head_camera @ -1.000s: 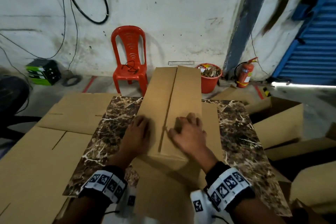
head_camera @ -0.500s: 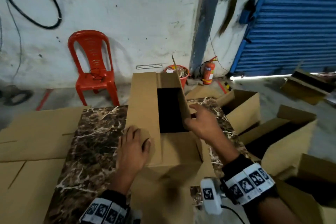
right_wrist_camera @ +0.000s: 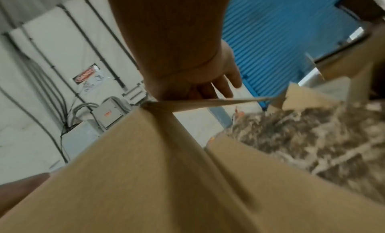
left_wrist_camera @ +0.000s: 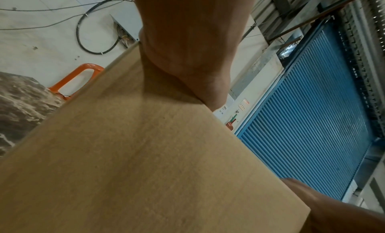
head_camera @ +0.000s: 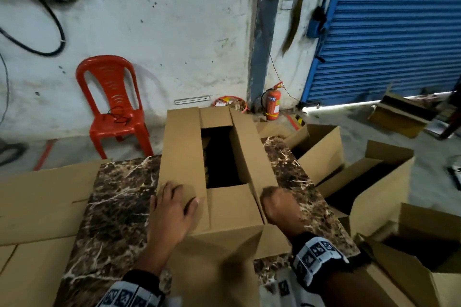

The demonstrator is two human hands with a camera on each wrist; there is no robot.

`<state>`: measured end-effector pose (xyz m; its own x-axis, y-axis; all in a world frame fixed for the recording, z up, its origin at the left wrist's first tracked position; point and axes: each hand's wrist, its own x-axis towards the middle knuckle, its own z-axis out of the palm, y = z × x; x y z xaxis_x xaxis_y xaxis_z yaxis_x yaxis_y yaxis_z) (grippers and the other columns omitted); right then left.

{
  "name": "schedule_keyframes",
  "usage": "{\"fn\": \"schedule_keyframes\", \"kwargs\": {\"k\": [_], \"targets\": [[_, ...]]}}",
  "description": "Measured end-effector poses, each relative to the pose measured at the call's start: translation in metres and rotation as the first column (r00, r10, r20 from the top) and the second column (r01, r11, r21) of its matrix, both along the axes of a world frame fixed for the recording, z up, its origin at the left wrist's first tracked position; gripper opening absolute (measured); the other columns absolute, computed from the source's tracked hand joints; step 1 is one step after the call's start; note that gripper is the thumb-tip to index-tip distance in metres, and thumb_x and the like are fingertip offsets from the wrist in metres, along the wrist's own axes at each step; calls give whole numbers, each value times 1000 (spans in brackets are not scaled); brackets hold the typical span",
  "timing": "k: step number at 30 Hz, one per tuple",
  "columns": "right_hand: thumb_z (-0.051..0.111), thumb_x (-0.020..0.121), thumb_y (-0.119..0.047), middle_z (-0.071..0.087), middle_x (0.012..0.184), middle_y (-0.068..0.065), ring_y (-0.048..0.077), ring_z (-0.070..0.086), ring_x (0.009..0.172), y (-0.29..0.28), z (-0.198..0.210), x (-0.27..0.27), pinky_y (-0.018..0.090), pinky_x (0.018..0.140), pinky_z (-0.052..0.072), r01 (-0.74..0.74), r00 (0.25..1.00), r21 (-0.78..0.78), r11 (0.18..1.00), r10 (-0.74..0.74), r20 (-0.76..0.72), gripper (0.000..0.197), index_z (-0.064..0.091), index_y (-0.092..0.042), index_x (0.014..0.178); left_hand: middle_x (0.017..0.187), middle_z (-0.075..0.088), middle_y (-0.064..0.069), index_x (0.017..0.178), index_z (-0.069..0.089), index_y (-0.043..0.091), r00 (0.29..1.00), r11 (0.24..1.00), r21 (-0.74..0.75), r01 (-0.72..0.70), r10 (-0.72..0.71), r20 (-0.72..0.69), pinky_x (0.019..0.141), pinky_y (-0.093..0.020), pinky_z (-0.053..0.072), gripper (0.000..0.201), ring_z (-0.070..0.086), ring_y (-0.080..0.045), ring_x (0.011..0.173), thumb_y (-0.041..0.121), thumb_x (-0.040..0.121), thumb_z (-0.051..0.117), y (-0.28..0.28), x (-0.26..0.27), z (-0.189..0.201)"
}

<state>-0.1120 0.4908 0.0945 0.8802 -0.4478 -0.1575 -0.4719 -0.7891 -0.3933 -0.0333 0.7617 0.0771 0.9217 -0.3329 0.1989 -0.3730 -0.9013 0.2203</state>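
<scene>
– Head view: the cardboard box (head_camera: 232, 209) sits mid-way along the marble table (head_camera: 119, 207), half open. My left hand (head_camera: 174, 209) lies flat, pinning the left flap (head_camera: 182, 147). My right hand (head_camera: 279, 207) grips the raised right flap (head_camera: 249, 152).
– Next?
– Swing that flap over, I reckon. Open cartons (head_camera: 321, 154) crowd the right, none blocking.
</scene>
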Motion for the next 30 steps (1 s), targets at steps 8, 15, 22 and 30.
{"fn": "schedule_keyframes", "kwargs": {"k": [8,15,22,30], "targets": [[39,94,-65,66,117,12,33,60,109,14,-8,32,36,88,45,77,996,428,900,-87,4,66,65,-8,116,139,40,-14,136,36,19,975,978,174,-119,148,-164,100,-58,39,97,38,-34,128,90,74,10,-26,2,29],[34,97,-60,50,126,8,36,49,119,18,-23,34,49,95,43,112,989,177,978,-127,79,54,52,-15,121,136,43,-17,146,17,16,984,937,342,-64,116,-132,84,-46,49,90,53,-40,110,58,77,57,-55,26,61],[32,95,-61,53,118,1,30,53,111,13,-31,33,48,90,47,52,983,150,987,-76,165,43,49,-25,111,161,19,-2,146,38,33,949,786,578,221,-309,58,118,-40,23,55,19,-23,148,13,95,49,7,51,154],[37,95,-55,56,110,3,34,57,104,18,-35,37,48,85,51,32,970,144,989,-65,232,34,48,-25,103,112,71,-10,128,58,22,984,903,417,107,-36,-173,76,-32,55,43,69,-25,98,34,87,61,121,37,95]]}}
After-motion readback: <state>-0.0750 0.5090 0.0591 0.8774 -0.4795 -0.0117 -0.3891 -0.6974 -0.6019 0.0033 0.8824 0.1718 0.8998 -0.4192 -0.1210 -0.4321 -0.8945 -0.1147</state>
